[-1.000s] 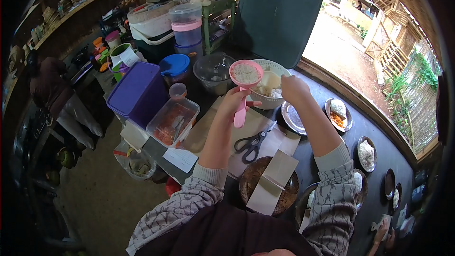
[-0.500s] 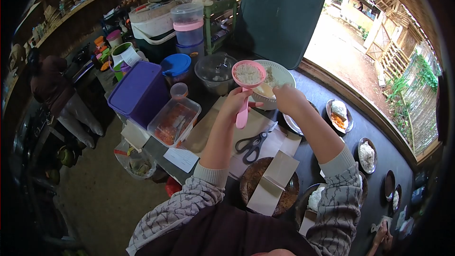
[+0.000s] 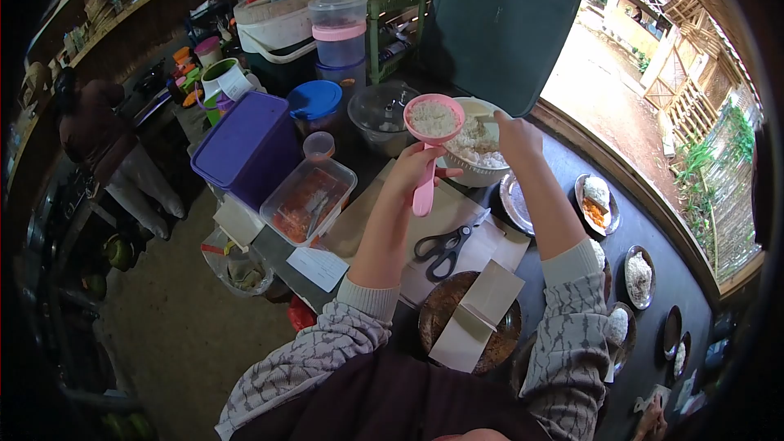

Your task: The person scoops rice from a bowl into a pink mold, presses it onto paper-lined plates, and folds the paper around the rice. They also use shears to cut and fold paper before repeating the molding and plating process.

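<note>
My left hand (image 3: 406,171) is closed around the handle of a pink ladle (image 3: 423,196), its round cup full of white rice (image 3: 434,118). Just right of the ladle stands a white ribbed bowl (image 3: 482,177), with more rice (image 3: 475,145) inside. Over the bowl's right rim, my right hand (image 3: 518,137) grips a pale rice paddle (image 3: 482,118) that reaches in above the rice; part of it is hidden by the fingers. Below my hands lie black-handled scissors (image 3: 443,251) on brown paper (image 3: 490,249).
Left are a clear tub of orange-red food (image 3: 306,204), a purple box (image 3: 245,147) and a blue-lidded container (image 3: 315,102). Plates with rice (image 3: 639,278) line the right side. A folded card (image 3: 478,314) rests on a brown plate. Another person (image 3: 106,131) stands far left; someone's hand (image 3: 651,422) shows lower right.
My right hand has shifted to the bowl's right side, and the paddle has swung back from beside the ladle. The left hand keeps hold of the filled ladle. The view has turned slightly.
</note>
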The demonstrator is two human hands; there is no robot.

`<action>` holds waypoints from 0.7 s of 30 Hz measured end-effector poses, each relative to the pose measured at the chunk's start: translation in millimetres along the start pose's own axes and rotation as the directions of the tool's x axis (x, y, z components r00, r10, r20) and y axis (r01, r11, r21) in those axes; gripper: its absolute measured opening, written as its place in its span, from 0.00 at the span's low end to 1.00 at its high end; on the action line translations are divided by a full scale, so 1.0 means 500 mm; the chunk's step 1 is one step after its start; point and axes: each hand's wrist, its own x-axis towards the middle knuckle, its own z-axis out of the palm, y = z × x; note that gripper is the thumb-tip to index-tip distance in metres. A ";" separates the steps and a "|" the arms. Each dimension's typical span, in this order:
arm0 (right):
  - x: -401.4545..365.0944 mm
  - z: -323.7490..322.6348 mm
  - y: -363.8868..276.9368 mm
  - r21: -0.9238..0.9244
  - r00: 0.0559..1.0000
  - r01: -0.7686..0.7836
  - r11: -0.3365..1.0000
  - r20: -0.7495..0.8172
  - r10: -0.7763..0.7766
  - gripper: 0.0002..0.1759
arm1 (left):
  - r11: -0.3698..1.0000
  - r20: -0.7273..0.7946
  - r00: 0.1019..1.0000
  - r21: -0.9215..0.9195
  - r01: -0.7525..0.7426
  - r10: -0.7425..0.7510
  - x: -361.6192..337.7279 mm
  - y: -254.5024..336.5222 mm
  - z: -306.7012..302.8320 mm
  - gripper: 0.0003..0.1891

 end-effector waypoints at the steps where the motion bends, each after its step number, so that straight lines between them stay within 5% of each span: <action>1: 0.006 0.019 -0.002 0.003 1.000 0.000 1.000 0.000 0.000 0.22 | 1.000 -0.011 1.000 0.018 0.015 -0.015 0.000 0.000 0.002 0.17; 3: 0.013 0.042 -0.008 0.044 0.996 -0.060 0.997 0.068 0.057 0.23 | 1.000 -0.012 1.000 0.028 0.006 -0.006 -0.001 -0.002 0.007 0.17; 16: -0.030 0.023 0.009 0.014 0.970 0.211 0.977 0.123 -0.211 0.15 | 0.994 -0.020 1.000 0.108 0.010 -0.008 0.006 -0.018 0.017 0.18; 21: -0.049 0.001 0.007 0.052 0.961 0.206 0.977 0.175 -0.212 0.16 | 0.999 0.035 0.999 0.052 -0.002 0.000 0.007 -0.016 0.008 0.19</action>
